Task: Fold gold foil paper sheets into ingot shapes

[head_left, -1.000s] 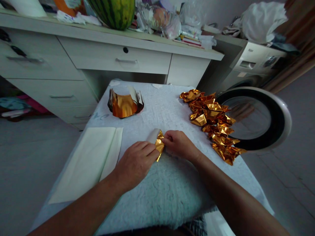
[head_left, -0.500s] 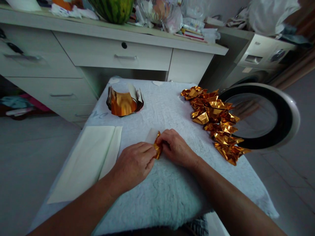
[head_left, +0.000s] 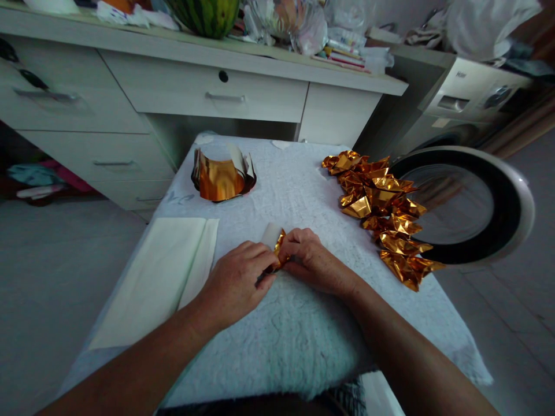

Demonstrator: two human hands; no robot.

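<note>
On the bench (head_left: 295, 190), between both hands: foil (head_left: 280, 241), pale strip (head_left: 271, 233) just beside its far end. Left hand (head_left: 243, 280) pinched on the foil's left side; right hand (head_left: 314, 261) closed on its right edge, thumb against fingers. Exact contact partly hidden. Foil probably light, thin, slick, quick to crease; best taken lightly by the edges. Against a second ago: less gold showing, right fingers farther over it. Foil pile (head_left: 381, 211) at right unmoved.
</note>
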